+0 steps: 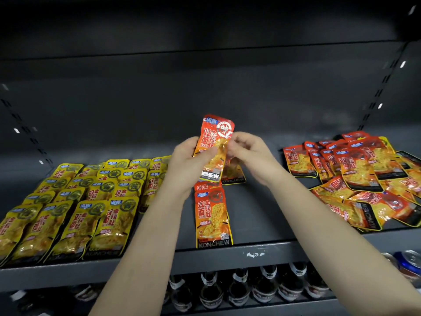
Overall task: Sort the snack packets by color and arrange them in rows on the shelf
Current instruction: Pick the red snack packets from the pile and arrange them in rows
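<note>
Dark shelf (pixel 250 226): yellow packets (pixel 68 208) in neat rows left, red pile (pixel 364 179) right | left hand (pixel 189 163) and right hand (pixel 248 153) both pinch one red packet (pixel 216 140), held up over the middle | step, looks like: building red row | next: lay it straight behind near red packet (pixel 213 217).

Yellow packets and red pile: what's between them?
Head view: a short line of red-orange foil packets on the dark grey metal shelf, with left hand and right hand holding another packet above.
</note>
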`<state>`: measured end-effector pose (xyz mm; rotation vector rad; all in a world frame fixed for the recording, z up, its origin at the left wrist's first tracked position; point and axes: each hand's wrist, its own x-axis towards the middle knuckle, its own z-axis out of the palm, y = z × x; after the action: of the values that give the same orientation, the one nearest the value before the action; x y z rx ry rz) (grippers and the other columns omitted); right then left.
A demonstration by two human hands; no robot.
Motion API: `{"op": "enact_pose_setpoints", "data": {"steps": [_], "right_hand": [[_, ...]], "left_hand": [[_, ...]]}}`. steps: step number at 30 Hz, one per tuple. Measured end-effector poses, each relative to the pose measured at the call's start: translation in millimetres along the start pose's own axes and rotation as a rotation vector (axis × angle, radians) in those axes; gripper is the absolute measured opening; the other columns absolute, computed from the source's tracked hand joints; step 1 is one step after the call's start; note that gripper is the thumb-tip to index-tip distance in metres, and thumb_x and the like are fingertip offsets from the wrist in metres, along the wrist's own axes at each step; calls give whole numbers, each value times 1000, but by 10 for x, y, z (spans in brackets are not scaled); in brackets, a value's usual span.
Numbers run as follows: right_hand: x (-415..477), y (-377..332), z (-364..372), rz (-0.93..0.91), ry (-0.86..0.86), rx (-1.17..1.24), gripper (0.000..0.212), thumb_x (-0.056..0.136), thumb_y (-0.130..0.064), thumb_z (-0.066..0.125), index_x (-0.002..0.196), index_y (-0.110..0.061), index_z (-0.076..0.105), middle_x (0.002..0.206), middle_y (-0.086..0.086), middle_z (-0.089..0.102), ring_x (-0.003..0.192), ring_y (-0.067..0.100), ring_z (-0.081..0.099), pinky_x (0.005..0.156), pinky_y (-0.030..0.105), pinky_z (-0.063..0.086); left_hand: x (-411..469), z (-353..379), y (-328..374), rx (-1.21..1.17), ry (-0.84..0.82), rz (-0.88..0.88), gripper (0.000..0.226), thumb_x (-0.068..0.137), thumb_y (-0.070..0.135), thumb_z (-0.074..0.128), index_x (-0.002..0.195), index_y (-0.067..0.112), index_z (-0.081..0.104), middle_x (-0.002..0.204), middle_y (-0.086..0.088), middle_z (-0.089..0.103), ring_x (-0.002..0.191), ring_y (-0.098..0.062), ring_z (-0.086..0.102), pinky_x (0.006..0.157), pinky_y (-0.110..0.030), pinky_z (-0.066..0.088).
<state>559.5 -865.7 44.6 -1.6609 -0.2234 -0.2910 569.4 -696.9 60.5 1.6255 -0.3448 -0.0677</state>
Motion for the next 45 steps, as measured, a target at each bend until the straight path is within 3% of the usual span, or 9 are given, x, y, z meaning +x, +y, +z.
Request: {"op": "enact_pose_setpoints", "data": {"steps": [5,11,15,21,26,29,31,40,45], "right_hand": [[-3,-111,7,6,-10,8,23,89,-13,66,109,-1,66,107,18,71,94,27,69,83,40,55],[13,-99,-128,71,22,-3,13,90,-8,63,102,-6,68,94,8,74,84,20,69,77,37,55],[54,-33,-304,261,21,-57,17,87,-8,68,104,-10,66,95,10,72,87,23,68,87,43,54],[-5,188,-281,382,128,-282,26,82,-7,74,107,-6,65,77,3,66,64,9,58,54,19,43],[-14,304,-216,374,133,-391,20,79,-8,78,88,-17,63,59,-11,66,52,-1,59,49,15,42],[-22,372,-187,361,156,-479,22,76,-13,81,84,-21,63,72,0,70,71,12,68,70,26,52],[-29,389,-194,359,156,-541,22,76,-19,82,88,-21,64,75,0,67,78,17,66,75,30,51],[-51,395,-189,340,144,-742,32,78,-32,79,97,-20,56,73,-8,51,73,13,54,58,22,37],[-77,394,-198,326,177,-792,54,78,-35,79,121,-18,51,95,0,54,90,16,53,74,26,37]], "left_hand": [[-5,72,23,-71,-43,1,19,89,19,68,107,15,64,97,-3,74,86,-15,72,72,-29,57],[51,-98,-14,92,-191,18,15,90,16,65,105,14,65,96,-3,73,87,-15,71,80,-31,57],[117,-312,-117,429,-71,70,17,88,24,68,105,24,66,94,8,70,90,-12,69,85,-32,54],[147,-494,-243,929,34,144,25,87,31,66,111,25,63,104,6,69,98,-17,65,90,-39,51],[139,-503,-261,922,26,139,26,87,33,66,112,26,62,105,6,68,100,-16,64,93,-43,49],[129,-497,-280,921,25,147,25,87,34,66,111,27,62,106,7,68,100,-15,63,94,-44,49],[132,-495,-298,923,21,159,24,87,35,66,110,28,62,105,8,69,101,-15,64,94,-44,49],[133,-451,-348,954,18,179,23,86,32,65,109,29,63,105,10,67,100,-15,62,96,-44,45],[130,-399,-369,1016,5,171,27,88,33,64,115,30,61,112,10,67,105,-14,61,100,-41,39]]}}
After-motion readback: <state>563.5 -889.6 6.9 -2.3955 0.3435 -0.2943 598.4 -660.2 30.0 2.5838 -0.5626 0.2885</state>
